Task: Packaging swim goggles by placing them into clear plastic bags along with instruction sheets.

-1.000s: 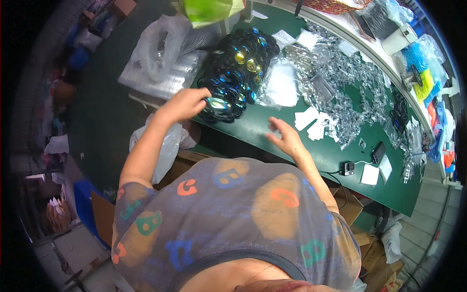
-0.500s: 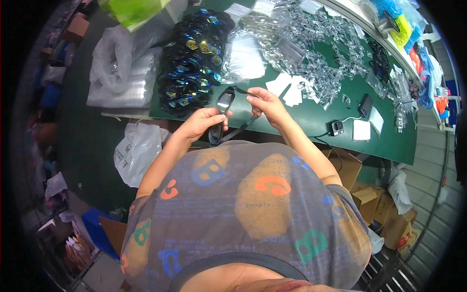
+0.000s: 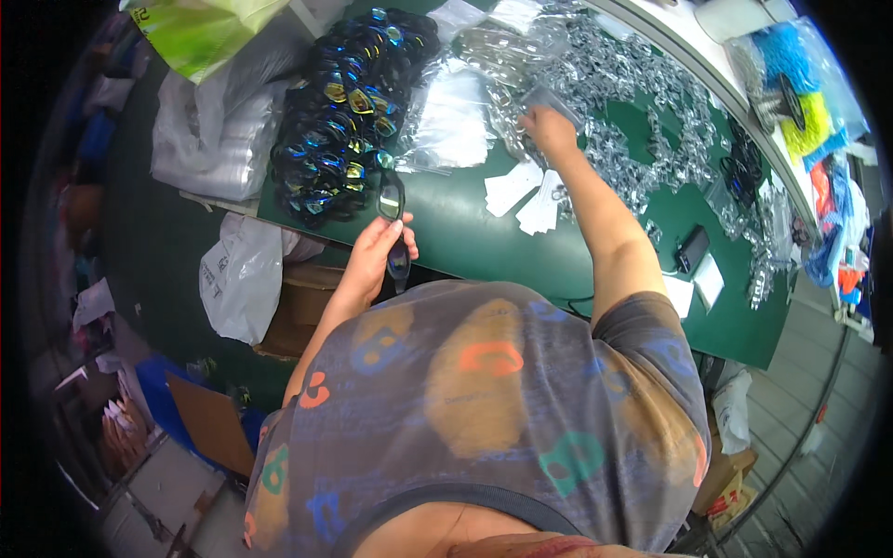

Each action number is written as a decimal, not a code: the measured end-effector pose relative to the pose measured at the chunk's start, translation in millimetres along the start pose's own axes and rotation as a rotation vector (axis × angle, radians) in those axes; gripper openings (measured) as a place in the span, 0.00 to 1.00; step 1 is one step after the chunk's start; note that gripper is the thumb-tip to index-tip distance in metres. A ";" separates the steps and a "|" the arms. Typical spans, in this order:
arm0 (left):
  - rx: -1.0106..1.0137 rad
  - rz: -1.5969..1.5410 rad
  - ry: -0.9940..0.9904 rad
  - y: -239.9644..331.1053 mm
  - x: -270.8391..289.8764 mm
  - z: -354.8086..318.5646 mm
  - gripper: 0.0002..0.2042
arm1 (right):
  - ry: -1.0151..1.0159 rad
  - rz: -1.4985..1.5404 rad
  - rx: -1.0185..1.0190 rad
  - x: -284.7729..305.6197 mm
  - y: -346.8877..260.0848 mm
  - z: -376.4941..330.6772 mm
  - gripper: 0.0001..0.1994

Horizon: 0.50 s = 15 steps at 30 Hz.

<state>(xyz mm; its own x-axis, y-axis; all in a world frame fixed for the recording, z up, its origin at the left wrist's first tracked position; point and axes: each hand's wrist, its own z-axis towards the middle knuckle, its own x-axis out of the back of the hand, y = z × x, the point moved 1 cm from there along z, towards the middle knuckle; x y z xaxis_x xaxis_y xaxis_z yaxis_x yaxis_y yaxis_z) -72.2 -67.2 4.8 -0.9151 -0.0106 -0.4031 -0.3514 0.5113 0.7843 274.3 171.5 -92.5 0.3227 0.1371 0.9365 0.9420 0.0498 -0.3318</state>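
Cards (image 3: 539, 210) and clear bags (image 3: 453, 116) lie near the right hand (image 3: 551, 130), grip unclear; left hand (image 3: 377, 247) grasps goggles (image 3: 392, 202).

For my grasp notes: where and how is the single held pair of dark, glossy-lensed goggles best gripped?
Probably pinch the goggles at their middle between the lenses, from the left, as the left grip does: their long shape runs fore and aft, one lens beyond the pinch, one nearer.

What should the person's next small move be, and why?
Probably closing the right hand on one of the clear plastic items: it is reaching among them, fingertips hard to make out, while the left hand holds the goggles.
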 end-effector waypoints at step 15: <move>-0.025 -0.002 0.043 10.4 -24.8 38.0 0.14 | -0.260 -0.351 0.253 -10.1 19.4 25.1 0.11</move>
<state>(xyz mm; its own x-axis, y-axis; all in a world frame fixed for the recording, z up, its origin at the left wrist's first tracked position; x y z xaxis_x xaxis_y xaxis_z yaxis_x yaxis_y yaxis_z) -45.7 -28.9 5.0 -0.9220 -0.0490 -0.3840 -0.3574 0.4892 0.7956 286.9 195.9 -111.2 -0.0738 0.3097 0.9480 0.9275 0.3706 -0.0489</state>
